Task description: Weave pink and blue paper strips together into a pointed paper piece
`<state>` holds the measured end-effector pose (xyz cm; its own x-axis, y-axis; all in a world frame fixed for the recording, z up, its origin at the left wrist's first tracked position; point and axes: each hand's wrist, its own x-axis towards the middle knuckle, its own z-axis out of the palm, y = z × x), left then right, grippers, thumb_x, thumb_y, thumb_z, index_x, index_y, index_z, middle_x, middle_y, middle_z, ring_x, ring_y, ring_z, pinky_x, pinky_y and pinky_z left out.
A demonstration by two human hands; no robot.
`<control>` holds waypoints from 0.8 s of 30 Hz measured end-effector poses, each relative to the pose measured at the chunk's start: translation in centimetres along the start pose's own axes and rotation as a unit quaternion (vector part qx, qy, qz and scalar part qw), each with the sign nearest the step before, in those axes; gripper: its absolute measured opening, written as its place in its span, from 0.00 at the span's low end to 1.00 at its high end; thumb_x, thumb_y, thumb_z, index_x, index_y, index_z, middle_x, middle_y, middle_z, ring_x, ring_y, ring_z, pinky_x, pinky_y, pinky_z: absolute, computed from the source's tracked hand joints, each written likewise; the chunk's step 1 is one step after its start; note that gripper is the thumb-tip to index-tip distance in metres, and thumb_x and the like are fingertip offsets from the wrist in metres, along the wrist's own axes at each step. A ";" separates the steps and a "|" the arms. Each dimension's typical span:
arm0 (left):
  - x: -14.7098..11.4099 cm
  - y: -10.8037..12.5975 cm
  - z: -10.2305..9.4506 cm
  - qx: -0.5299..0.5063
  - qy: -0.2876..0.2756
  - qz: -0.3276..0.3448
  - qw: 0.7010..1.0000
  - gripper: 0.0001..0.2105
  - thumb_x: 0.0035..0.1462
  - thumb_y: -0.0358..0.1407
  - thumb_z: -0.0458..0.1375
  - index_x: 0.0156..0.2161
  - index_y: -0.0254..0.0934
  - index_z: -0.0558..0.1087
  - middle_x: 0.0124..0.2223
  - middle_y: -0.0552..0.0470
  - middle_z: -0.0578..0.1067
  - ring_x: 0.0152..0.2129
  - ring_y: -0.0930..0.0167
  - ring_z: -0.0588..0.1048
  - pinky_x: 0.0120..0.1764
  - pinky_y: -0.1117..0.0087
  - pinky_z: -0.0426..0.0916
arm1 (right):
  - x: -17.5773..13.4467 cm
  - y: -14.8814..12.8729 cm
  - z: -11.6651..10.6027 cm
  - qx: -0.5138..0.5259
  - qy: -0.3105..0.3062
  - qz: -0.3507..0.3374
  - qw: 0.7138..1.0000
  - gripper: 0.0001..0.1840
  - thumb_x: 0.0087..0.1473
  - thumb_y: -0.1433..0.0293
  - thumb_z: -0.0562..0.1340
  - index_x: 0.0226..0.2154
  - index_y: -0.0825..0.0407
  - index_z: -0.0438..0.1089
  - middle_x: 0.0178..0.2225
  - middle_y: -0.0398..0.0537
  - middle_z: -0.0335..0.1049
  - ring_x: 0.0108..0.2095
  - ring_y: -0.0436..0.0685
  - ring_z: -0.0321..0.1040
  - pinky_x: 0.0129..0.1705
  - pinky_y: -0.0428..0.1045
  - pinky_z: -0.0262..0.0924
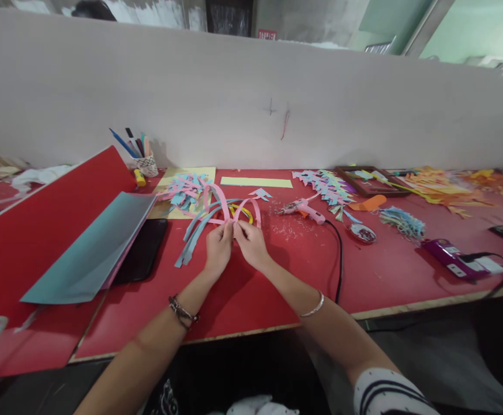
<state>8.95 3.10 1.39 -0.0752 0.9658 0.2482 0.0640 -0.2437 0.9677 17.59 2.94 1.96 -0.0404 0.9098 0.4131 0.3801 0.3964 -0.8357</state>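
My left hand (219, 245) and my right hand (250, 243) meet above the red table, thumbs and fingers pinched on pink paper strips (222, 199). The strips curve up in loops from my fingertips. Blue paper strips (193, 242) trail down to the left beside my left hand. Just behind the hands lies a yellow ring-shaped thing (247, 213), partly hidden by the strips. A pink and blue folded paper piece (260, 193) rests a little beyond my right hand. To the right of it is a pink glue gun (302, 210) with a black cord.
A heap of cut strips (186, 191) lies on yellow paper. At left are blue sheets (91, 248), a black phone-like slab (141, 253) and a pen cup (146, 165). To the right are a paper garland (327, 185), scissors (368, 203) with orange handles and a purple box (453, 259).
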 end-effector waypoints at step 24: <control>-1.2 1.8 -7.0 0.286 -0.161 -0.053 0.943 0.19 0.48 0.42 0.50 0.10 0.39 0.61 0.10 0.54 0.64 0.10 0.72 0.64 0.18 0.73 0.51 | 0.6 -1.4 -1.3 0.035 -0.007 -0.027 0.999 0.12 0.50 0.64 0.49 0.20 0.50 0.53 0.18 0.38 0.50 0.20 0.48 0.50 0.24 0.44 0.48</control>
<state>2.21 0.84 3.15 0.1884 0.9814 0.0356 0.6061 -0.1447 0.7821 18.27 2.78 3.89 -0.0716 0.8880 0.4542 0.3113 0.4525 -0.8356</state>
